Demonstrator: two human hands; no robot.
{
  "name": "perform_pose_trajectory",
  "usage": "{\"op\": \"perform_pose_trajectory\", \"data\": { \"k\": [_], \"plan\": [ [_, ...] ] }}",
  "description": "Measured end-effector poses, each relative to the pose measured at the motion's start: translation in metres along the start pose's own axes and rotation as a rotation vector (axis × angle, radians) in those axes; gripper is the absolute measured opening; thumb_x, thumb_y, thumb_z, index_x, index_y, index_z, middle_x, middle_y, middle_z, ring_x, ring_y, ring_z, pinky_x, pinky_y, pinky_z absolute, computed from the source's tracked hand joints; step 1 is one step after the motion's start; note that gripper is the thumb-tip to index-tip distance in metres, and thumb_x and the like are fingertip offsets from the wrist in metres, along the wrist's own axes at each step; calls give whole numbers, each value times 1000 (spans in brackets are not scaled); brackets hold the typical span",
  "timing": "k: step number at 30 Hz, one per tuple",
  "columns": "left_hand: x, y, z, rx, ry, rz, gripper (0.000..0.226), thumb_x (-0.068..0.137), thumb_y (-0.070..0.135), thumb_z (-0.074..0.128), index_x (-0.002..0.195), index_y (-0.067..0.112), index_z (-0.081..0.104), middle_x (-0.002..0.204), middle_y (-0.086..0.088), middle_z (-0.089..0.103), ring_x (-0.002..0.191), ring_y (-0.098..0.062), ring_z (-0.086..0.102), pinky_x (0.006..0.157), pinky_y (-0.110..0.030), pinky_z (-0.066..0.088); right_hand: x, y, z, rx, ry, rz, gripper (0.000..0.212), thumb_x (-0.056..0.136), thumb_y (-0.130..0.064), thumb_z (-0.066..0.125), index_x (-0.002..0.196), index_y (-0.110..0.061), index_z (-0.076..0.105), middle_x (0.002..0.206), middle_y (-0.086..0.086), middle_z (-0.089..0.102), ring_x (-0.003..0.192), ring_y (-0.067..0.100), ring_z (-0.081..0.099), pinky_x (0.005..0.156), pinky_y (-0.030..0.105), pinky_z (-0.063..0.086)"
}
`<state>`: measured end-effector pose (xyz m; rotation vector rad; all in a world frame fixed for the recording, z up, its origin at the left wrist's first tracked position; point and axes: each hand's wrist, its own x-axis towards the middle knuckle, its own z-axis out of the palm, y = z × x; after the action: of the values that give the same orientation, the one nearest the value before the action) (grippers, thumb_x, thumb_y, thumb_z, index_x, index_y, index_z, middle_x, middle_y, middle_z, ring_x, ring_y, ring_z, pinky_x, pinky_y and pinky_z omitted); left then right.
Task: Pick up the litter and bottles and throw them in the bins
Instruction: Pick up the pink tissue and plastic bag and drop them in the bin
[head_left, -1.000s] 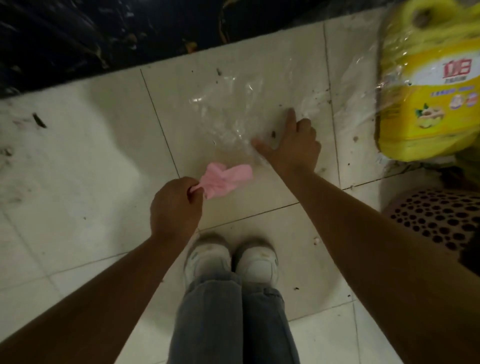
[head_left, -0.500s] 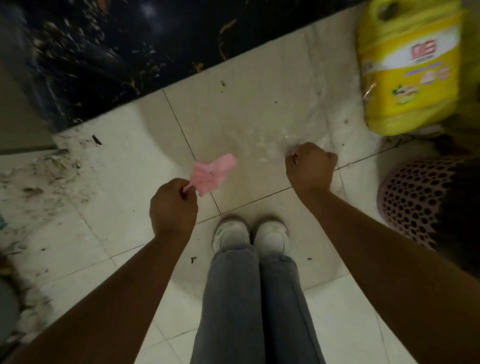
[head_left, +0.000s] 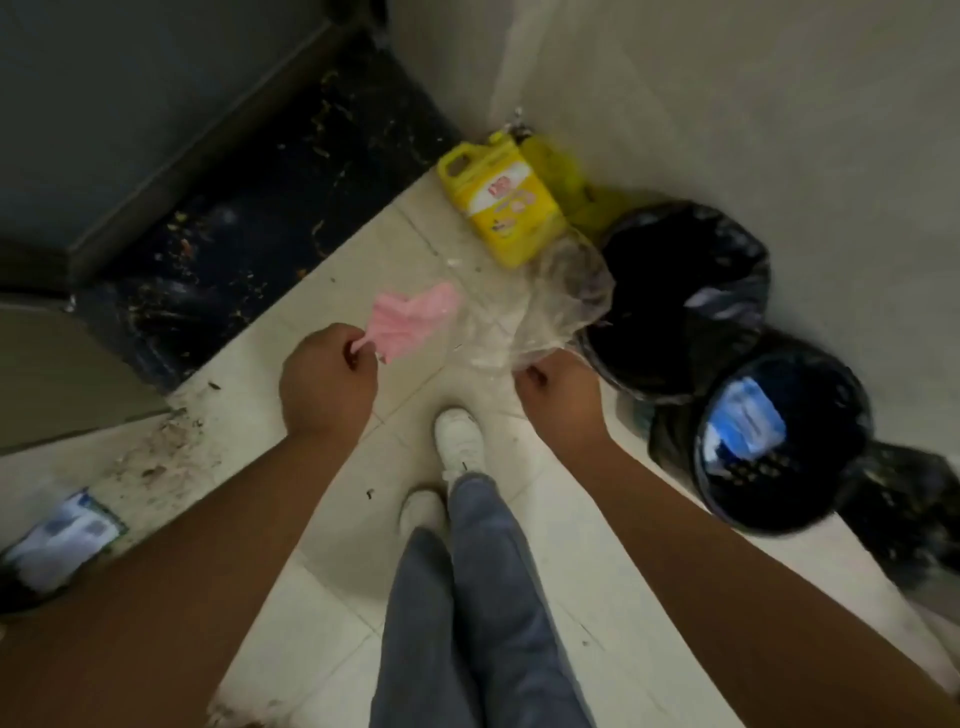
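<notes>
My left hand (head_left: 327, 382) pinches a crumpled pink piece of litter (head_left: 410, 317) and holds it up in front of me. My right hand (head_left: 558, 392) grips a clear plastic bag (head_left: 561, 296), lifted off the floor beside the rim of a bin lined with a black bag (head_left: 680, 301). A second black-lined bin (head_left: 779, 436) stands to the right and has blue-and-white packaging in it. A yellow plastic jug (head_left: 501, 208) lies on the tiles beyond the clear bag, near the wall corner.
A blue-and-white wrapper (head_left: 62, 535) lies on the floor at the far left. Dirt and scraps are scattered over the dark threshold (head_left: 249, 218) and the tiles beside it. My legs and white shoes (head_left: 457, 441) stand in the middle. A wall rises behind the bins.
My right hand has closed on the clear plastic bag and lifted it off the floor toward the bins. I have risen, so the view is higher and both bins show.
</notes>
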<state>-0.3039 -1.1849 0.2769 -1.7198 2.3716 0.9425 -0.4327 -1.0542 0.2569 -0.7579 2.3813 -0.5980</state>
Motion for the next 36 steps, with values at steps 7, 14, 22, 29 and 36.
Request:
{"op": "perform_pose_trajectory", "data": {
  "k": [7, 14, 22, 29, 36],
  "plan": [
    [-98, 111, 24, 60, -188, 310, 18, 92, 4, 55, 88, -10, 67, 88, -31, 67, 83, -39, 61, 64, -26, 26, -131, 90, -114, -127, 191, 59, 20, 67, -3, 55, 47, 2, 54, 45, 19, 59, 33, 26, 56, 38, 18, 32],
    [-177, 243, 130, 75, -336, 356, 16, 94, 8, 52, 95, 2, 66, 85, -20, 61, 78, -25, 52, 52, -22, 34, -169, 229, -186, 122, 79, 317, 23, 83, 1, 58, 68, 18, 63, 71, 33, 68, 68, 41, 65, 62, 31, 43],
    [-199, 280, 259, 116, -404, 192, 27, 94, 7, 53, 119, -1, 57, 116, -21, 65, 108, -33, 59, 81, -33, 45, -113, 358, -192, 182, 6, 461, 22, 92, -4, 51, 89, 12, 66, 95, 33, 67, 81, 31, 58, 58, 23, 24],
    [-162, 267, 362, 366, -467, 440, 38, 95, 6, 47, 133, 6, 48, 124, -21, 61, 115, -34, 57, 91, -37, 46, -36, 440, -127, -306, -207, 449, 26, 95, -3, 41, 115, -2, 57, 119, 19, 63, 111, 34, 58, 90, 41, 50],
    [-125, 251, 466, 657, -635, 633, 25, 98, 7, 45, 118, -1, 57, 125, -21, 57, 111, -31, 57, 91, -36, 48, -3, 512, -42, -365, -434, 418, 49, 98, -15, 36, 145, -12, 20, 149, 17, 28, 133, 35, 32, 108, 45, 33]
  ]
}}
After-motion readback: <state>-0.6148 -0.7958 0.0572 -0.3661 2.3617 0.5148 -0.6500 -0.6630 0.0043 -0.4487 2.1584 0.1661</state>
